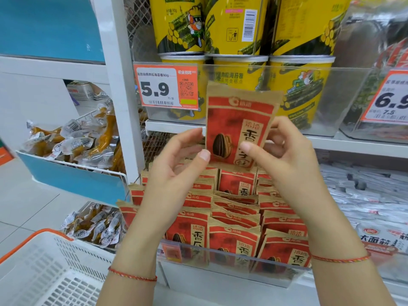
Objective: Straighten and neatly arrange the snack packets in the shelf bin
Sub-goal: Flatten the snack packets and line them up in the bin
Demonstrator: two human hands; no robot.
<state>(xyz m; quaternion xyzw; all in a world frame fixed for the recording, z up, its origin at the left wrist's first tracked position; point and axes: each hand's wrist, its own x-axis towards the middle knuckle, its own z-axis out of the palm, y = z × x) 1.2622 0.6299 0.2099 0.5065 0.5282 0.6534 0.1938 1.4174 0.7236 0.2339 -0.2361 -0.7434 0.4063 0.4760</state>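
A red and tan sunflower-seed packet (237, 120) is held upright above the bin. My right hand (287, 160) pinches its lower right corner between thumb and fingers. My left hand (176, 164) touches its lower left edge with the thumb, fingers loosely curved. Below them, several matching packets (234, 219) stand in uneven rows inside a clear plastic shelf bin (231, 266); some lean or sit crooked.
Yellow seaweed-roll tubs (240, 69) fill the shelf above, behind a 5.9 price tag (165, 87). White snack packs (371, 195) lie to the right. Wire bins of vacuum-packed snacks (72, 142) hang left. A white basket with orange rim (44, 268) sits at lower left.
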